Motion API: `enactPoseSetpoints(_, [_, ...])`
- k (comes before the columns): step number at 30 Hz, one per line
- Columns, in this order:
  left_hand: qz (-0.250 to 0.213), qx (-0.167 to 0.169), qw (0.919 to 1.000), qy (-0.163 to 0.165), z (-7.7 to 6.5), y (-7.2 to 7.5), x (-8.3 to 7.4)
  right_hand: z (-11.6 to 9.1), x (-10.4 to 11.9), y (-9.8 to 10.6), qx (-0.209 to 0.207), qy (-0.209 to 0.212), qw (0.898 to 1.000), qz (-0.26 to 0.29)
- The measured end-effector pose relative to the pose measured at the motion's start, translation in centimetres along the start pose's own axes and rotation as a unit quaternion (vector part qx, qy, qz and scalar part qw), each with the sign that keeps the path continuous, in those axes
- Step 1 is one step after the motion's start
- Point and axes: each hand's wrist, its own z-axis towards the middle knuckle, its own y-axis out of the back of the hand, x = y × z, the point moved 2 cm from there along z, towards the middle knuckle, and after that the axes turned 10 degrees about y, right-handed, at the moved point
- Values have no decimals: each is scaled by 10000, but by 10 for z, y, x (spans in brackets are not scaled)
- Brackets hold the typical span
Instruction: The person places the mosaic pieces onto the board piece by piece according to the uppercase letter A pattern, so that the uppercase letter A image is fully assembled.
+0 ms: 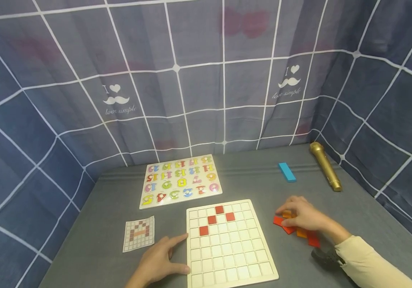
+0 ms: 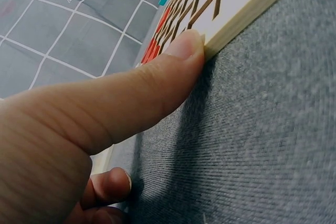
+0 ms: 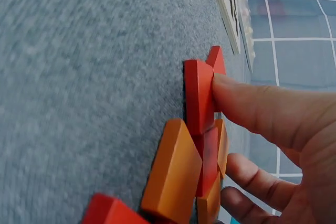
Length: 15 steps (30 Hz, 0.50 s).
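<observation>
My left hand (image 1: 160,260) lies at the left edge of the wooden grid board (image 1: 233,244), its thumb (image 2: 184,45) and index fingertip touching that edge. Several red squares (image 1: 211,219) sit in the board's upper cells. To the board's right, my right hand (image 1: 301,214) reaches over a loose heap of red and orange tiles. Its thumb touches a red tile (image 3: 198,98) in the right wrist view, while other fingers bend beside an orange tile (image 3: 223,148). A larger orange tile (image 3: 172,174) leans in the heap nearer the camera. The index fingertip is hidden there.
Left of the board lies a small pattern card (image 1: 139,234) with coloured squares. Behind it is a number puzzle board (image 1: 181,182). A blue block (image 1: 287,172) and a gold microphone (image 1: 325,166) lie at the back right. A grid-patterned curtain (image 1: 199,88) encloses the table.
</observation>
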Motion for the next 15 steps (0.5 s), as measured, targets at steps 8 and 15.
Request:
enactPoseSetpoints(8, [19,-53,10000,-65,-1,0,-2,4,4,-3,63,10,10000,42])
enactPoseSetpoints(15, [-51,-60,10000,-36,-1,1,-2,7,6,-6,247,-49,9997,54])
